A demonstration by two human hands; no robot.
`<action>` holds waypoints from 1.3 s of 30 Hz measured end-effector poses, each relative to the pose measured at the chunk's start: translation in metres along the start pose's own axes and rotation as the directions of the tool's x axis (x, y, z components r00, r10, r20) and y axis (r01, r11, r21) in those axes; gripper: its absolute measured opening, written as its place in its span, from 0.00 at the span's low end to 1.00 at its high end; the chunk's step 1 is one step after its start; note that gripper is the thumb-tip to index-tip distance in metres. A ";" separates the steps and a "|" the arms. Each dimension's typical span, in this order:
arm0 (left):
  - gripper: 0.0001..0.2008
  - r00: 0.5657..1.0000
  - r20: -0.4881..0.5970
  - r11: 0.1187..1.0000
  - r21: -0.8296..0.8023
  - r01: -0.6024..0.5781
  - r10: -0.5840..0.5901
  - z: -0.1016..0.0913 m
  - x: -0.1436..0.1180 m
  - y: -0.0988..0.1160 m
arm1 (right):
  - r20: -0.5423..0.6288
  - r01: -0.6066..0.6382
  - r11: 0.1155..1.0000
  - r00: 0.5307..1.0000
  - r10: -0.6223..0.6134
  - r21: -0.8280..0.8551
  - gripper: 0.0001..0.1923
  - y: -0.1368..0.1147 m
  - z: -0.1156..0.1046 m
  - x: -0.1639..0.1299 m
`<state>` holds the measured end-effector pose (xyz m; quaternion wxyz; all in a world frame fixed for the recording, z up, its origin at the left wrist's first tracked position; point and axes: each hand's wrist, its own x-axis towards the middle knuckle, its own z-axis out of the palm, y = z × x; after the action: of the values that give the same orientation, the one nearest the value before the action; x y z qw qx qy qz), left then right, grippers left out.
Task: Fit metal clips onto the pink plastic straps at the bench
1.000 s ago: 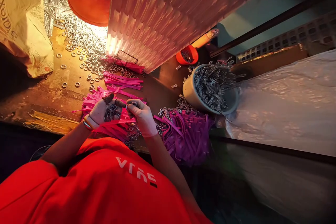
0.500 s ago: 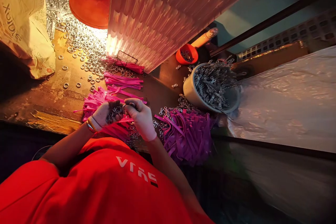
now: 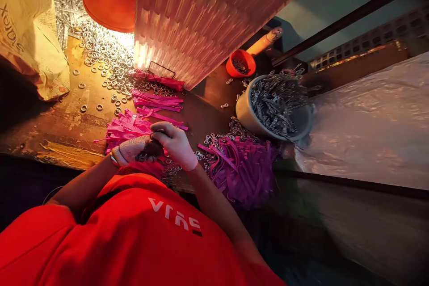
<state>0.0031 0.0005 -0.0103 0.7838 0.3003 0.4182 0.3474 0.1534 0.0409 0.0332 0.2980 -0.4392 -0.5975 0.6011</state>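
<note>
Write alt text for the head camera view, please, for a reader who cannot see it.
A person's left hand and right hand meet over pink straps, handling small metal rings. More loose rings lie under an orange lamp, and a bowl of metal clips stands to the right.

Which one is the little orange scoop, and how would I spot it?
Find the big pale bucket heaped with metal clips, right of the person's hands. Just behind its far rim, at the foot of the tall ribbed pink block, lies the orange scoop, its handle pointing up and to the right. It is the only small orange cup with a handle; the other orange thing, the lamp shade, is much bigger.
</note>
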 end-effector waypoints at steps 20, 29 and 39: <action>0.17 0.996 -0.086 0.970 0.239 0.039 -0.019 0.000 -0.003 0.024 | -0.112 -0.097 0.980 0.991 0.078 -0.175 0.10 0.013 -0.024 -0.012; 0.17 0.994 -0.108 0.999 -0.027 0.020 -0.022 0.010 -0.001 0.006 | -0.139 -0.107 0.989 0.986 0.093 -0.102 0.19 0.020 -0.029 -0.029; 0.12 0.991 -0.123 0.987 0.156 -0.039 0.059 0.022 -0.002 -0.012 | -0.189 -0.106 0.859 0.982 0.011 -0.501 0.10 0.032 -0.012 -0.052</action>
<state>0.0248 -0.0121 -0.0078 0.7212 0.3471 0.4853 0.3518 0.1919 -0.0025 0.0122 0.2054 -0.5725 -0.6920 0.3888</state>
